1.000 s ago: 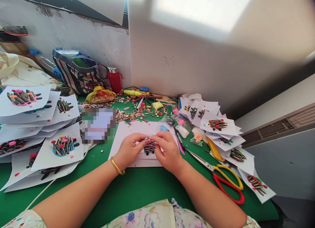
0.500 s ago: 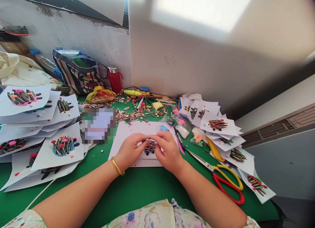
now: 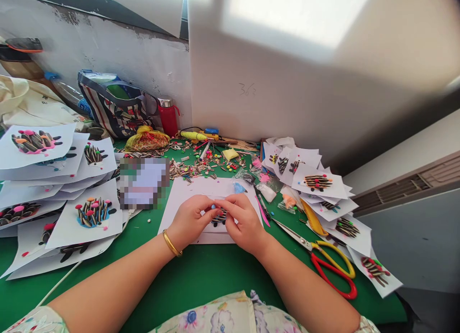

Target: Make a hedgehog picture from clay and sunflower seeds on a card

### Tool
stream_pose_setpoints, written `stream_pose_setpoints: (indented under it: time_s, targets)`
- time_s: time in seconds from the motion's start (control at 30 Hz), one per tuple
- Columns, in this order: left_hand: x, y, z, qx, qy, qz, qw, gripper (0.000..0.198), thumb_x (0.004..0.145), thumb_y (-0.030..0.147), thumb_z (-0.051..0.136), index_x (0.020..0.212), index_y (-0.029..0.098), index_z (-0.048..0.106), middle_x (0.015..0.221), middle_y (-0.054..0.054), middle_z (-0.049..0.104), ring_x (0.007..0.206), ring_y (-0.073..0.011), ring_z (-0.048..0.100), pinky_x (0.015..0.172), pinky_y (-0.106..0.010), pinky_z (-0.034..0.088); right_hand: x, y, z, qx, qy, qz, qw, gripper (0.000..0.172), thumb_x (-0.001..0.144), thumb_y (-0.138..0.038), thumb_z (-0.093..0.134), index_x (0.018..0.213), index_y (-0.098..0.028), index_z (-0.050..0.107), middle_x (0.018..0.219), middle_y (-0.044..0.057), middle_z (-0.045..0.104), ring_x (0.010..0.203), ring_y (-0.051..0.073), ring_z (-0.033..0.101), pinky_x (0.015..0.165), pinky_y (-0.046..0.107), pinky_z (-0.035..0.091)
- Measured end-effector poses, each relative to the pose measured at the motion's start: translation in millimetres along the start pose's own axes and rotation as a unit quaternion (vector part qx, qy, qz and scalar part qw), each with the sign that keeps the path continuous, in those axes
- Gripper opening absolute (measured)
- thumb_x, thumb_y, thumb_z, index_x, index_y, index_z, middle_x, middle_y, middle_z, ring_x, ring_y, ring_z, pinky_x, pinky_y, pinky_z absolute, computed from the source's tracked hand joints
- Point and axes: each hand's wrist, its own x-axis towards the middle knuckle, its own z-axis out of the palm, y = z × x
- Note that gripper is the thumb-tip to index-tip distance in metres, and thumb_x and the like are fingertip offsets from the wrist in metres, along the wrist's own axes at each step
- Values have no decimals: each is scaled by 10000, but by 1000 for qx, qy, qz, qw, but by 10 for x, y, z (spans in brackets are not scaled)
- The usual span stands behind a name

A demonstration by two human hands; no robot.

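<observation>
My left hand [image 3: 190, 219], with a gold bangle at the wrist, pinches a small blue clay ball [image 3: 213, 207] between thumb and fingertips. Its fingertips meet those of my right hand [image 3: 245, 223], whose fingers are bent and drawn together; what they hold, if anything, is hidden. Just below the fingers, partly covered, lies a cluster of striped sunflower seeds [image 3: 219, 218] with dark little feet. It sits on white paper [image 3: 179, 194] on the green table. A lump of blue clay [image 3: 238, 187] lies on the paper beyond my right hand.
Scissors [image 3: 305, 242] with red and yellow handles lie to the right. Stacks of seed-picture sheets stand at left [image 3: 89, 232] and right [image 3: 319, 172]. Loose seeds [image 3: 179, 169], clay bags [image 3: 287, 199], a blurred phone [image 3: 143, 183] and a red flask [image 3: 167, 118] are around the paper.
The fingers of both hands have shifted slightly around the blue clay ball, which sits a little lower and further left. Everything else is unchanged.
</observation>
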Motion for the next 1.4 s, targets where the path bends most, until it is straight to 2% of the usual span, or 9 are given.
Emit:
stream_pose_setpoints:
  time_s: [0.23,0.4,0.47,0.67,0.73,0.83,0.93,1.2,1.4]
  targets:
    - [-22,-22,-17,15,-29,15,999,406,976,387,399,683,196,605,662,-18,597,669,-159,535,651,-281,411,2,1,-11,-13,10,12,1000,515,830,-54,477,1275,-294,576,1052,63,589,994,212,559,851,398,514]
    - [-13,-24,12,-11,-19,9,1000,218,946,339,495,970,208,667,880,-40,679,822,-172,589,763,-294,445,6,-9,-18,-19,10,17,1000,530,830,-45,465,1283,-295,578,1051,63,589,995,210,558,858,399,507]
    - [-7,-20,18,-13,-19,12,1000,194,934,330,525,998,211,665,898,-37,685,833,-170,591,771,-292,445,11,-10,-20,-20,15,17,1000,527,831,-43,462,1281,-292,579,1047,65,588,992,211,561,853,401,506]
    - [-10,-26,1,46,-24,23,998,431,942,452,484,610,188,560,594,1,546,606,-147,498,596,-275,384,4,2,-6,-19,30,4,999,499,831,-44,477,1259,-275,591,1038,67,588,981,212,558,831,400,505]
    - [-12,-25,1,38,-27,24,999,385,954,423,469,680,187,604,652,-8,590,652,-152,532,629,-277,409,4,0,-6,-20,29,4,999,505,831,-41,478,1265,-275,587,1043,67,587,981,211,555,835,399,502]
    - [-14,-18,6,1,-31,24,999,248,970,329,450,1000,202,661,916,-35,684,858,-167,601,781,-293,456,12,-7,-16,-24,23,12,999,516,832,-34,471,1274,-275,583,1040,65,586,983,210,551,847,396,496]
    - [-19,-13,7,-11,-34,24,999,287,985,284,397,1127,208,634,994,-47,684,925,-171,603,829,-304,459,22,-7,-30,-28,25,16,999,513,835,-32,467,1271,-274,584,1035,63,587,983,210,551,856,400,491]
    - [-20,-26,-5,5,-52,34,998,466,969,487,403,687,181,611,659,-11,582,664,-148,520,646,-271,403,37,-13,-60,-25,44,4,999,413,858,-84,536,1223,-260,613,1020,66,590,976,206,559,855,401,494]
    - [-42,-35,15,-9,-67,54,996,530,992,494,321,646,175,565,619,0,527,611,-131,482,601,-253,368,33,-16,-17,-9,4,-17,1000,277,883,-217,632,1152,-271,662,949,49,620,904,190,570,808,378,489]
